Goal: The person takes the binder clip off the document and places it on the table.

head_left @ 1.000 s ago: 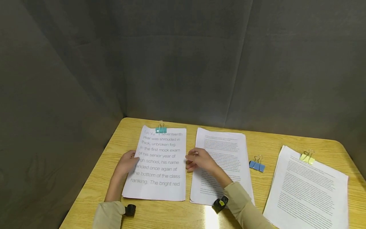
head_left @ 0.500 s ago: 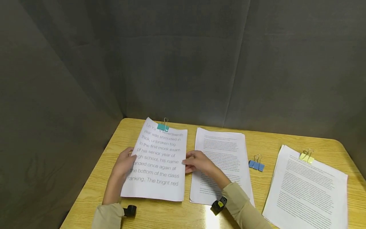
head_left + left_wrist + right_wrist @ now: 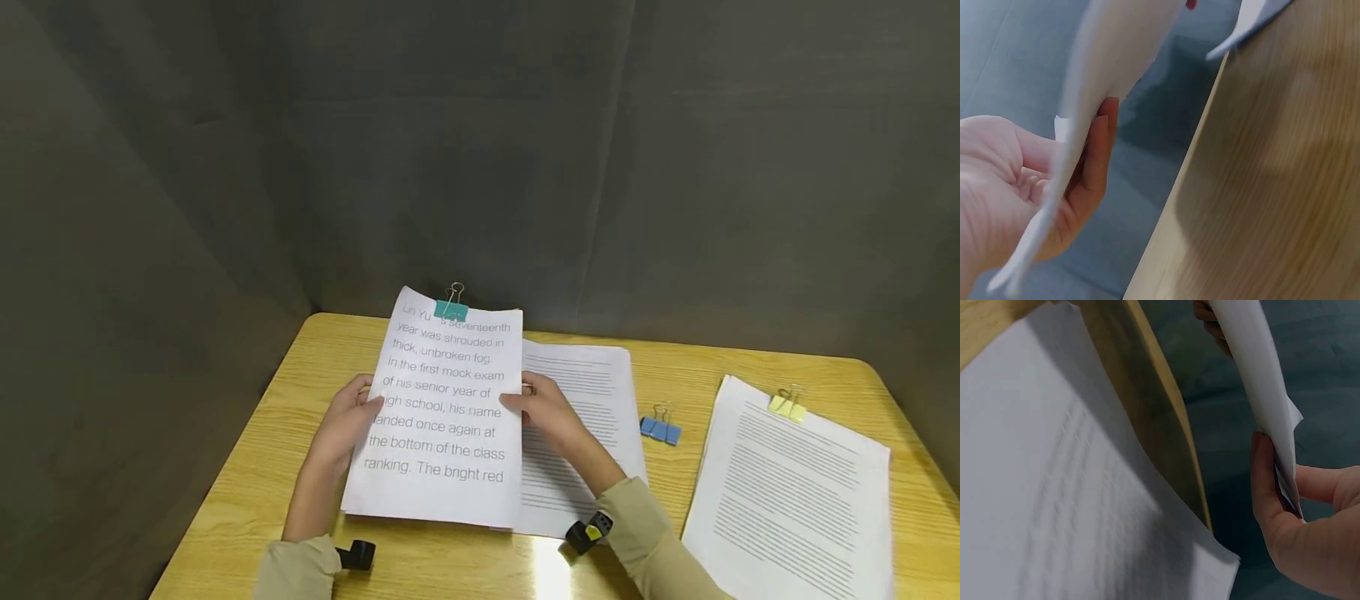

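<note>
Between the two hands is a stack of large-print paper (image 3: pixel 438 492), raised off the table with its top edge tilted up. A teal binder clip (image 3: pixel 452 311) grips its top edge. On the left edge, my left hand (image 3: pixel 343 425) pinches the stack, thumb in front and fingers behind; the left wrist view shows those fingers (image 3: pixel 1094 156) against the back sheet. My right hand (image 3: pixel 553 417) pinches the right edge likewise, and its fingers (image 3: pixel 1266 481) show behind the paper in the right wrist view. Part of a small-print stack (image 3: pixel 577 400) is hidden beneath the raised one.
A blue binder clip (image 3: pixel 661 429) lies on the wooden table (image 3: pixel 262 442) right of the small-print stack. Farther right lies another printed stack (image 3: pixel 795 500) with a yellow binder clip (image 3: pixel 787 407) on its top edge. A dark grey curtain (image 3: pixel 465 150) stands behind the table.
Both hands have raised the large-print stack from the table and shifted it right, so it now overlaps the small-print stack. The right hand has gone from beside the edge to pinching it.
</note>
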The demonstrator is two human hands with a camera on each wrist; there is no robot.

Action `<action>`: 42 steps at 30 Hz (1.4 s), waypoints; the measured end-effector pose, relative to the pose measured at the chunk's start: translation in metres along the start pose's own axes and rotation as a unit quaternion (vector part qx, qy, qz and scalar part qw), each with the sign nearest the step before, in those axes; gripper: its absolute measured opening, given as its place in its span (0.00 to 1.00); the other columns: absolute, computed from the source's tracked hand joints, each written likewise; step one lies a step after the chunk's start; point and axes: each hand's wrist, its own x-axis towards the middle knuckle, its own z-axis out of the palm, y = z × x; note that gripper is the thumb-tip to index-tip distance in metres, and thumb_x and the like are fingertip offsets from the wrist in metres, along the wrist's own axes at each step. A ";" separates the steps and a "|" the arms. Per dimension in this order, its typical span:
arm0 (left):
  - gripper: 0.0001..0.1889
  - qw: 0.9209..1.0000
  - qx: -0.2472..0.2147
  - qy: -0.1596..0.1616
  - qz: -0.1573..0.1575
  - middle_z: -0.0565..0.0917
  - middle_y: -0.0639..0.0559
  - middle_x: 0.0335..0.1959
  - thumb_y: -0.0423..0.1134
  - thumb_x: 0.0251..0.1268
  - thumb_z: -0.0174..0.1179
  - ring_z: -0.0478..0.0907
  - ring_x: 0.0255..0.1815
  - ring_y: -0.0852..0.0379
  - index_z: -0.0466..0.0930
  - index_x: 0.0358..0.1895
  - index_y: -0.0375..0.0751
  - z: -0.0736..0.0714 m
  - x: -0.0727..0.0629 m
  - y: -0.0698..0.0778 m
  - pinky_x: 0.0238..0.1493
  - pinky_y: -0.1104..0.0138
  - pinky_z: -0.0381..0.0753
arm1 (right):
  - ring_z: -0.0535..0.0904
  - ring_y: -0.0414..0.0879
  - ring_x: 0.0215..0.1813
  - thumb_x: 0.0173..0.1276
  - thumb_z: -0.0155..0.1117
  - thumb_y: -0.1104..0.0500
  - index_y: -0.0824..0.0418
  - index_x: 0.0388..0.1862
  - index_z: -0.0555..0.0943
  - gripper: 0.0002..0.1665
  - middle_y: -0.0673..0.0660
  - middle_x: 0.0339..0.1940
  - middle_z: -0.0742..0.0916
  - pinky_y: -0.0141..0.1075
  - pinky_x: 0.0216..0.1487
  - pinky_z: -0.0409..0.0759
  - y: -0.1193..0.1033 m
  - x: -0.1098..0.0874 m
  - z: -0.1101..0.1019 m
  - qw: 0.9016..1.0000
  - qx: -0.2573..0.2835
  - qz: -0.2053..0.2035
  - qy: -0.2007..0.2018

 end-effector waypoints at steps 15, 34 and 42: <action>0.13 0.993 -0.034 -0.104 0.033 0.87 0.40 0.39 0.26 0.76 0.51 0.87 0.33 0.50 0.75 0.59 0.30 0.048 0.006 0.004 0.37 0.61 0.83 | 0.87 0.43 0.36 0.74 0.60 0.69 0.77 0.60 0.76 0.18 0.54 0.36 0.90 0.32 0.35 0.82 -0.001 -0.038 -0.049 0.989 0.024 0.017 0.142; 0.13 0.987 -0.091 -0.126 0.028 0.89 0.39 0.39 0.27 0.75 0.52 0.87 0.31 0.54 0.75 0.58 0.30 0.083 0.004 0.001 0.31 0.67 0.80 | 0.85 0.43 0.31 0.76 0.60 0.68 0.76 0.56 0.77 0.14 0.59 0.35 0.89 0.32 0.30 0.82 -0.011 -0.061 -0.070 0.978 -0.065 -0.025 0.195; 0.19 0.981 -0.127 -0.145 0.021 0.90 0.41 0.39 0.30 0.77 0.52 0.88 0.32 0.54 0.72 0.66 0.31 0.088 0.008 0.002 0.33 0.66 0.83 | 0.87 0.44 0.32 0.76 0.60 0.69 0.76 0.56 0.77 0.14 0.60 0.39 0.90 0.34 0.33 0.85 -0.013 -0.057 -0.072 0.982 -0.048 -0.044 0.178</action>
